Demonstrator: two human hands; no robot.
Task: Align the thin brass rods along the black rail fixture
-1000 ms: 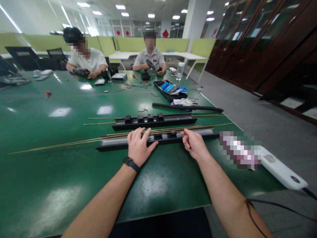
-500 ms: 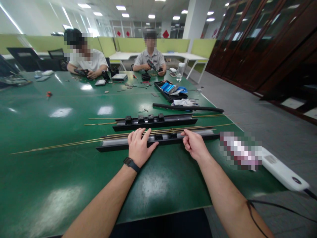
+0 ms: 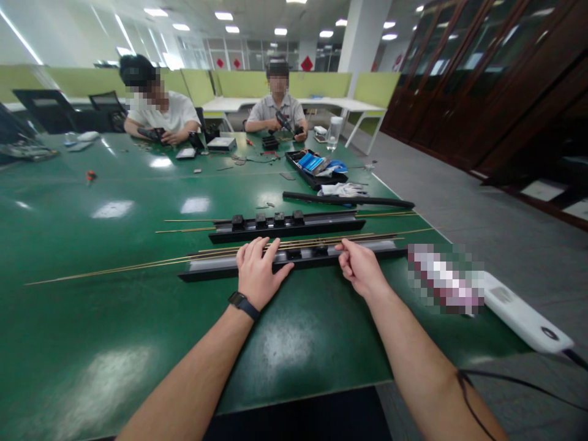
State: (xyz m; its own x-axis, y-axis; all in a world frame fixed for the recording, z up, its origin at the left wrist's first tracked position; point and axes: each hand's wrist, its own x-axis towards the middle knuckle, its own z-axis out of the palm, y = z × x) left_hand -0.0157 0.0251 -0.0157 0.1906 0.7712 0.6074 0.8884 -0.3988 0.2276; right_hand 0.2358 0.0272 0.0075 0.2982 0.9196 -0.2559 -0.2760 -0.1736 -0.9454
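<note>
My left hand point(image 3: 258, 269), a dark watch on its wrist, rests palm down with fingers spread over several thin brass rods point(image 3: 215, 248). Those rods lie lengthwise along a black channel point(image 3: 220, 272) with a pale inner face, and their ends stick out far to the left. To the right, my right hand point(image 3: 361, 264) is closed in a pinch at a brass rod, its fingertips over the channel. Small black blocks point(image 3: 320, 250) sit inside the channel between my hands. Just behind is a second black channel point(image 3: 289, 231) carrying several black blocks.
Behind the channels lie a long black strip point(image 3: 349, 199), white gloves point(image 3: 344, 190) and a black tray point(image 3: 312, 178) with blue items. A white power strip point(image 3: 523, 315) is on the right edge of the green table point(image 3: 138, 318). Two people work across the table, one holding a drill point(image 3: 283, 120).
The left end of the long brass rods has shifted slightly to the right, and one rod end at the right reaches a little further. Both hands stay nearly in place.
</note>
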